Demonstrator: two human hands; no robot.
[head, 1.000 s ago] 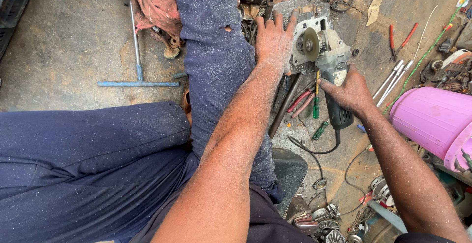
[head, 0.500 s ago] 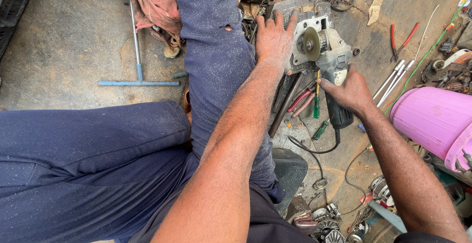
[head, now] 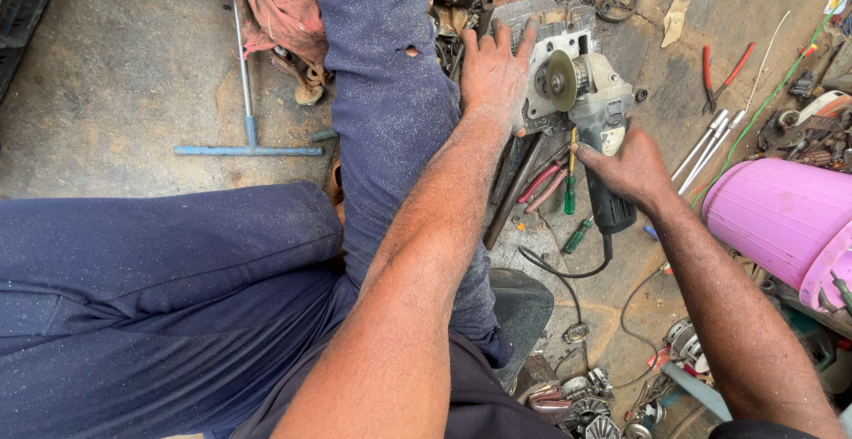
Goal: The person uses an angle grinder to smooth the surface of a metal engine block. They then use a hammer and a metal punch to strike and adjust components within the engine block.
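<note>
On the concrete floor [head: 115, 93] between my outstretched leg [head: 390, 119] and the pink bucket [head: 777, 217] at the right edge, room is tight: tools crowd every side, while the bare floor to the left lies open. I count one grinder [head: 595, 110], one metal block [head: 555, 39], one blue T-handled wrench [head: 247, 128], two green-handled screwdrivers [head: 571, 195] and one pair of red-handled pliers [head: 723, 71]. My left hand [head: 493, 75] lies flat, fingers spread, pressing the metal block beside my leg. My right hand [head: 630, 168] is wrapped tight around the grinder's body, its disc against the block.
</note>
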